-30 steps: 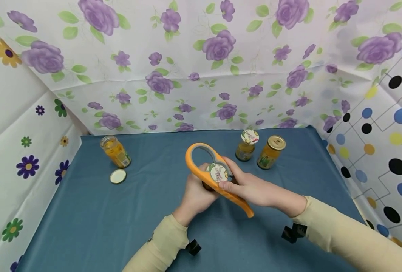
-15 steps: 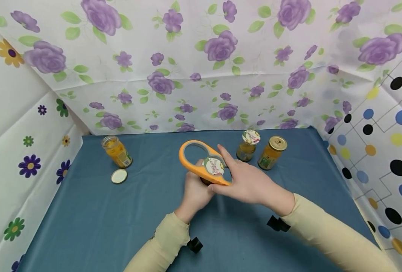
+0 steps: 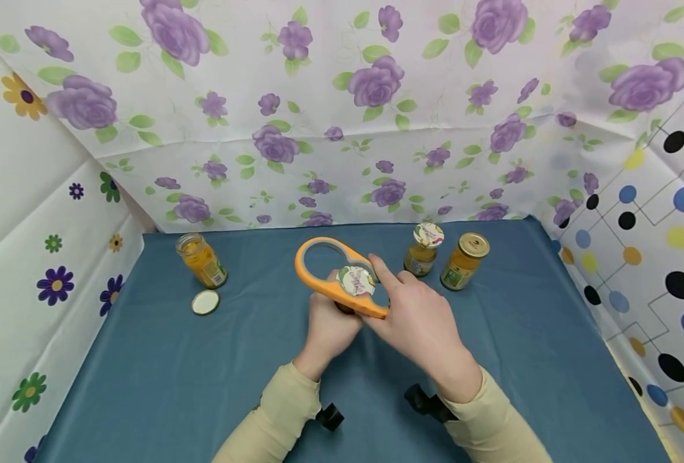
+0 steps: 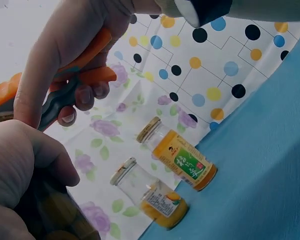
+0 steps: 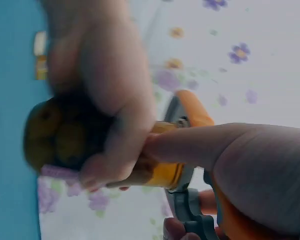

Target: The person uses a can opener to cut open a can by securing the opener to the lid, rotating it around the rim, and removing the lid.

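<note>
One blue surface [image 3: 249, 373] lies beneath. Above it, the right grip [image 3: 420, 325] is clamped on a stiff-looking orange tool [image 3: 350, 301]; the left grip [image 3: 329, 326] wraps a jar [image 5: 65, 134], probably weighty, slick and breakable, best held around its body. Its patterned lid [image 3: 356, 281] sits between the tool's arms.

On blue cloth [image 3: 168, 373], an open jar [image 3: 203, 261] stands near a lid [image 3: 206, 302], a patterned-lid jar [image 3: 421, 256] beside a gold-lid jar [image 3: 462, 265].
</note>
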`<state>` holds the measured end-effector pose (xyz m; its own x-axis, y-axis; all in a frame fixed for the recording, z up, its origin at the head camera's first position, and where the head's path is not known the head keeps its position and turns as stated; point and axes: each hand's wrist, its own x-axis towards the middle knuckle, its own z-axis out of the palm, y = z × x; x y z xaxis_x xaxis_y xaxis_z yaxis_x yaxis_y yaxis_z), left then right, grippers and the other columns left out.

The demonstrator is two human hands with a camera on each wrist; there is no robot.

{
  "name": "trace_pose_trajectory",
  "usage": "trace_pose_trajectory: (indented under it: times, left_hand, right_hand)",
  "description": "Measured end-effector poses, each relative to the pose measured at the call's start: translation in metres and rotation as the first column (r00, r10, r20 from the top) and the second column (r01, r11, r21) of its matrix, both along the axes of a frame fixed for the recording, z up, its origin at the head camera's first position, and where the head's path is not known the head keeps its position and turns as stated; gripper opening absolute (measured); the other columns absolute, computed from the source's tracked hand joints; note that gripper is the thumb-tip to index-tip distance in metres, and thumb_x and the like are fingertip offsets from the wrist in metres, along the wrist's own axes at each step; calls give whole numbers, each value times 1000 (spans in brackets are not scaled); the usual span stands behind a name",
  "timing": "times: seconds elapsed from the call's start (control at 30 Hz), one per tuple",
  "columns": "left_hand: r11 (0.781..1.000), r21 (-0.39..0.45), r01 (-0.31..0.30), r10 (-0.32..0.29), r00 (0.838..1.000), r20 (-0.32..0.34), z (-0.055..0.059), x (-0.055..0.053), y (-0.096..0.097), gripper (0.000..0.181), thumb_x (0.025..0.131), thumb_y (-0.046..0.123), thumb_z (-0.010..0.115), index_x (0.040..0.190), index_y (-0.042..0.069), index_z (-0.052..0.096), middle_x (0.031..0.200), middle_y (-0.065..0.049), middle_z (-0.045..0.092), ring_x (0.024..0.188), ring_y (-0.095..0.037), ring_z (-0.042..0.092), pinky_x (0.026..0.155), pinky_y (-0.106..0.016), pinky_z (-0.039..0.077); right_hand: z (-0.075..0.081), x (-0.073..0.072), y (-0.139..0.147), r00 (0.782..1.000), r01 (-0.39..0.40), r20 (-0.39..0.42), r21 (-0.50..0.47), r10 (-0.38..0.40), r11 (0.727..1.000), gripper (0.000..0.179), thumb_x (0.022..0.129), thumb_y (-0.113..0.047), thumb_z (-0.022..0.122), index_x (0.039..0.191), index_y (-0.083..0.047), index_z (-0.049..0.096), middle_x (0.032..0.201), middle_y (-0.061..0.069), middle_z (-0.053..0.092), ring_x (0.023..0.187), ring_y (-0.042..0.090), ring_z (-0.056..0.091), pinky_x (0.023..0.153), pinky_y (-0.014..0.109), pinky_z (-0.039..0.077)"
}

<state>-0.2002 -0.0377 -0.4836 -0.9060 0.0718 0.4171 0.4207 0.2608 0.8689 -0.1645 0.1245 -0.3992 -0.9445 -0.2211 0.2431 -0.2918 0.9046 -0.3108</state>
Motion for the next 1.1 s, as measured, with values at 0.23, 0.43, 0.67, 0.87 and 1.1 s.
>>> trace_pose_trajectory:
  times: [0.23,0.43,0.67,0.87,1.1]
  left_hand:
    - [996,-4,89,-89,996,20,-2,2,5,45,76,-15,78,115,6,67,100,-5,70,79,-19,64,64,-33,48]
    - [986,24,164,-165,986,27,-4,4,8,46,80,-13,81,120,5,67,107,-7,70,87,-21,65,71,-36,52]
    - [939,33,342,-343,938,56,-1,9,4,53,86,-3,83,135,6,65,119,-8,70,94,-22,67,78,-36,57]
    - [839,-15,544,-543,838,58,3,8,-2,55,81,-10,77,132,7,66,112,-4,71,86,-16,62,74,-33,53]
    - [757,-56,651,-650,759,34,2,2,-3,52,79,-7,80,128,4,67,108,-5,72,85,-13,61,77,-31,52]
  right_hand:
    - [-5,9,8,999,46,1,-94,-46,994,86,86,-48,90,159,-22,55,74,-3,48,53,11,42,44,32,36]
    - [-3,9,17,1000,4,-19,-88,-6,996,84,84,-45,93,157,-23,58,74,-5,49,54,10,41,46,31,36]
    - [3,8,38,991,-127,-34,-19,127,992,83,82,-35,94,157,-29,58,80,-7,52,58,8,40,51,30,37]
    - [8,13,56,973,-232,-17,-11,232,973,84,82,-32,95,157,-30,58,83,-10,53,62,5,41,54,28,37]
    - [11,16,62,959,-279,-52,17,280,960,83,82,-36,95,156,-31,58,84,-12,54,67,4,45,57,28,39]
